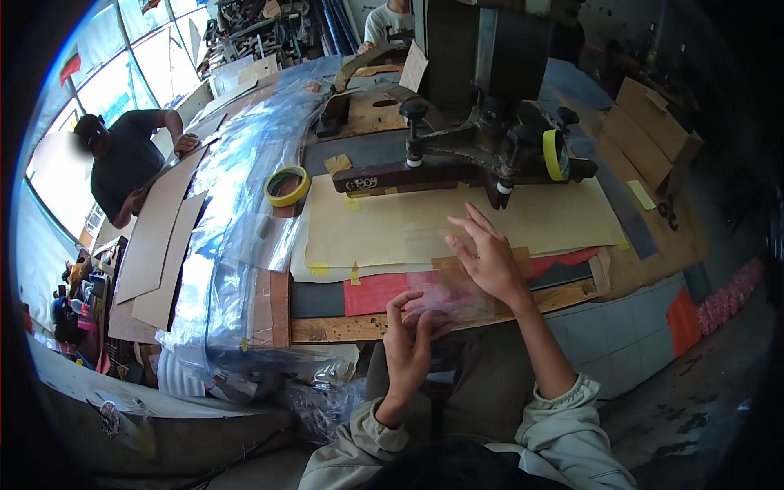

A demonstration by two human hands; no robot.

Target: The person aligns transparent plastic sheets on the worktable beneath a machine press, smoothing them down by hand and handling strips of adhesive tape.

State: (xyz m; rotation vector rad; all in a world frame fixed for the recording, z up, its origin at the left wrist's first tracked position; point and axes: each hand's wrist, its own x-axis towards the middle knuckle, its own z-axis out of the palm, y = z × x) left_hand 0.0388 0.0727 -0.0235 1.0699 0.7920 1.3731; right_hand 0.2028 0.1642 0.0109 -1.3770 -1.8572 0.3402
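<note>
Clear film (464,304) pinched in left grip (406,347), right grip (490,260) spread apart, wood-edged table (327,331) (yellowish sheet (376,233) atop), workshop clutter (249,37) behind

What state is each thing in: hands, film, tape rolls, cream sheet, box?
Left hand: fingers curled at the film; grip unclear
Right hand: open, fingers spread
Clear film: blurred, between the hands
Table tape roll: lying flat
Press tape roll: upright
Cream sheet: spread flat
Cardboard box: seemingly open

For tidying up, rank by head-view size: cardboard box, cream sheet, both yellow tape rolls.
1. Cream sheet
2. Cardboard box
3. Flat-lying tape roll and upright tape roll: too alike to rank
</note>
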